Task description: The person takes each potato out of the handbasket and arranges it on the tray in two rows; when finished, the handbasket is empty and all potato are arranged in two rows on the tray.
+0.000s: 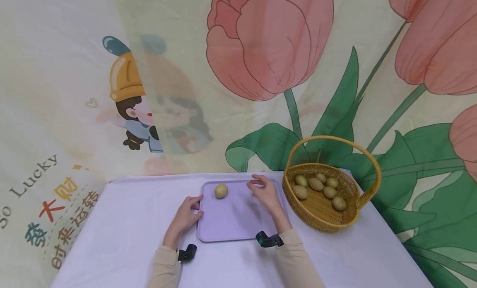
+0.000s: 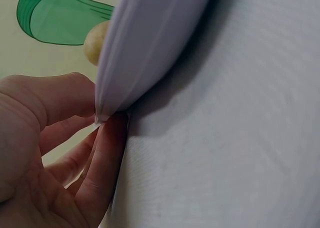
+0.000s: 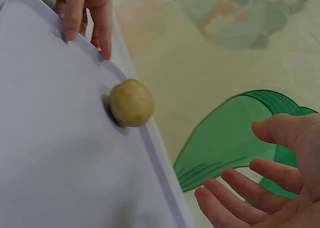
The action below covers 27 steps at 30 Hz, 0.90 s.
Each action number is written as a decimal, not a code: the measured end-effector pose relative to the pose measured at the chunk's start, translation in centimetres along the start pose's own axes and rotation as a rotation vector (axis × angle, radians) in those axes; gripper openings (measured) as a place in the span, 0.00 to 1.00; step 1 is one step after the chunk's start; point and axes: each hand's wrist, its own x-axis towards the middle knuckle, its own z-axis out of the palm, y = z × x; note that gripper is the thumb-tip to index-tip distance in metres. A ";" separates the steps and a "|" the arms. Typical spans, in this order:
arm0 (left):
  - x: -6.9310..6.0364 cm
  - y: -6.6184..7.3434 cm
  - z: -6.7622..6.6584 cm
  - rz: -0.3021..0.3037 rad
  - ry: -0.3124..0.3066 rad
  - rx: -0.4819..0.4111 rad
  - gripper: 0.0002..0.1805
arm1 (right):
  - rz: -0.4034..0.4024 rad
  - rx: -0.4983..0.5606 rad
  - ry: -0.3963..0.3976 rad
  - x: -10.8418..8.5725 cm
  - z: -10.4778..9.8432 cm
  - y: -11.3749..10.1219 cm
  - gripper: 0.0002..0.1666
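A light purple rectangular tray point(image 1: 231, 223) lies on the table. My left hand point(image 1: 185, 215) is at its left edge; in the left wrist view, the thumb and fingers of the left hand point(image 2: 65, 138) pinch the tray's rim point(image 2: 112, 95). One round yellowish-brown potato point(image 1: 221, 191) sits on the tray near its far left corner, seen closer as the potato point(image 3: 132, 102) in the right wrist view. Above the tray's right part is my right hand point(image 1: 266, 193), holding nothing. The right hand's fingers point(image 3: 250, 190) are spread and slightly bent, apart from the potato.
To the right of the tray stands a woven basket point(image 1: 316, 223) with a tall arched handle point(image 1: 335, 139). Several potatoes point(image 1: 316, 184) lie inside it. A white cloth point(image 1: 123, 221) covers the table, and a printed tulip curtain point(image 1: 186, 85) hangs behind its far edge.
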 end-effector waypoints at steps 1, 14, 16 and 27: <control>0.0 0.0 0.0 0.000 0.000 -0.002 0.33 | -0.003 0.005 0.002 0.0 -0.4 -0.2 0.24; 0.0 -0.2 0.1 -0.019 -0.014 -0.027 0.33 | 0.019 -0.009 0.094 0.3 -7.0 -1.6 0.24; -0.1 -0.1 0.1 -0.020 -0.015 -0.028 0.33 | 0.032 -0.009 0.097 0.4 -8.0 -1.4 0.25; -0.1 0.0 0.1 -0.021 -0.015 -0.015 0.32 | 0.072 -0.096 0.171 0.4 -12.3 0.4 0.26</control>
